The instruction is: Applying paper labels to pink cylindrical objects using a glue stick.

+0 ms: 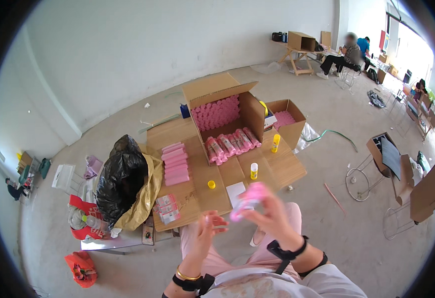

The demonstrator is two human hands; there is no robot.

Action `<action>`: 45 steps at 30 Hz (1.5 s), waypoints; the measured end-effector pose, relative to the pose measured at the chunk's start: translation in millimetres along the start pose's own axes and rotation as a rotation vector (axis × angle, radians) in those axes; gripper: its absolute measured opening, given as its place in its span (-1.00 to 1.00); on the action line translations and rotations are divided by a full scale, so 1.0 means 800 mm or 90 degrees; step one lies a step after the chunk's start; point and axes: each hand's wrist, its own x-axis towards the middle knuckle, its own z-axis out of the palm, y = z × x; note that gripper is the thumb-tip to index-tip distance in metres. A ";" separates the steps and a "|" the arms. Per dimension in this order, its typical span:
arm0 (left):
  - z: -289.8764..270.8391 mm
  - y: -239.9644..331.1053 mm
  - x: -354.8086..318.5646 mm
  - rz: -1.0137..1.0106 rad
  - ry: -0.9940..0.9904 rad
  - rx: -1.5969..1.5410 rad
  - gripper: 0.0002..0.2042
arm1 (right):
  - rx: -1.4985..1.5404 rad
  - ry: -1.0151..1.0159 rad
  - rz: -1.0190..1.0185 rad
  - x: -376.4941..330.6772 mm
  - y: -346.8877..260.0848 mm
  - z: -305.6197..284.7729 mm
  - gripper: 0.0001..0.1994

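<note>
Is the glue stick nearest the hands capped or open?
Open: the glue stick stands upright with no cap, and a yellow cap lies apart on the table.

Open box point(222, 111) on table point(287, 171), behind hands point(272, 213).

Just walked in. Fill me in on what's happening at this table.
A seated person holds a blurred pink roll in the right hand, with the left hand close beside it. On the wooden table stand an open cardboard box packed with pink rolls, a stack of pink rolls and two yellow-capped glue sticks.
</note>
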 end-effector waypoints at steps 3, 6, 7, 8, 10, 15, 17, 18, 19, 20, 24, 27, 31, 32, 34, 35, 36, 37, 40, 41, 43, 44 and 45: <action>-0.025 0.008 -0.016 0.015 0.020 0.049 -0.67 | 0.041 0.378 -0.191 -0.027 -0.090 -0.055 -0.76; -0.027 0.012 -0.015 0.008 0.025 0.026 -0.70 | -0.114 0.428 -0.221 -0.029 -0.046 -0.055 -0.74; -0.025 0.015 -0.016 0.016 0.024 0.031 -0.72 | -0.004 0.223 0.203 -0.049 0.002 -0.042 -0.73; -0.028 0.017 -0.019 0.027 0.036 0.040 -0.73 | 0.001 0.213 0.195 -0.044 -0.002 -0.034 -0.73; -0.043 0.015 -0.040 0.033 0.051 0.059 -0.74 | 0.054 0.017 0.088 -0.044 -0.029 -0.021 -0.66; -0.044 0.020 -0.029 0.018 0.082 0.001 -0.77 | -0.082 0.138 0.000 -0.029 -0.014 -0.029 -0.84; -0.042 0.019 -0.033 0.014 0.073 -0.003 -0.77 | -0.174 0.029 -0.029 -0.009 -0.002 -0.029 -0.81; -0.047 0.013 -0.035 0.021 0.075 -0.006 -0.77 | -0.174 0.025 -0.035 -0.013 -0.007 -0.027 -0.81; -0.052 0.011 -0.044 0.024 0.060 0.010 -0.77 | -0.133 -0.012 0.052 -0.026 -0.032 -0.018 -0.86; -0.055 0.010 -0.048 0.025 0.047 0.026 -0.77 | -0.090 -0.050 0.140 -0.032 -0.045 -0.013 -0.91; -0.066 0.008 -0.032 0.013 0.067 0.011 -0.77 | 0.192 0.381 -0.079 -0.019 -0.015 -0.030 -0.78; -0.061 -0.006 -0.021 -0.004 0.108 -0.003 -0.79 | -0.042 -0.136 0.139 -0.024 0.083 -0.011 -0.81; -0.075 -0.010 -0.012 -0.013 0.105 0.034 -0.80 | -0.078 -0.197 0.214 0.004 0.052 0.009 -0.85; -0.083 -0.009 -0.009 -0.032 0.108 0.055 -0.81 | 0.072 -0.118 0.236 0.032 0.046 0.007 -0.85; -0.108 -0.016 0.010 -0.008 0.119 0.091 -0.79 | 0.048 -0.066 0.171 0.089 0.066 -0.009 -0.83; -0.120 -0.020 0.016 0.016 0.120 0.122 -0.77 | -0.023 -0.068 0.214 0.120 0.074 -0.016 -0.82; -0.126 -0.021 0.025 0.008 0.126 0.120 -0.77 | -0.102 -0.066 0.261 0.148 0.083 -0.029 -0.79; -0.127 -0.017 0.040 0.021 0.152 0.097 -0.78 | -0.212 -0.081 0.242 0.174 0.105 -0.046 -0.74; -0.147 -0.016 0.072 0.010 0.189 0.112 -0.79 | -0.394 -0.113 0.249 0.231 0.184 -0.073 -0.65; -0.157 -0.017 0.079 -0.010 0.196 0.152 -0.79 | -0.466 -0.127 0.269 0.246 0.206 -0.075 -0.61; -0.170 -0.029 0.088 -0.023 0.213 0.135 -0.79 | -0.514 -0.178 0.321 0.274 0.242 -0.074 -0.59; -0.176 -0.037 0.092 -0.031 0.226 0.118 -0.79 | -0.563 -0.225 0.368 0.286 0.256 -0.071 -0.57; -0.181 -0.046 0.096 -0.037 0.229 0.117 -0.79 | -0.608 -0.261 0.405 0.296 0.269 -0.071 -0.57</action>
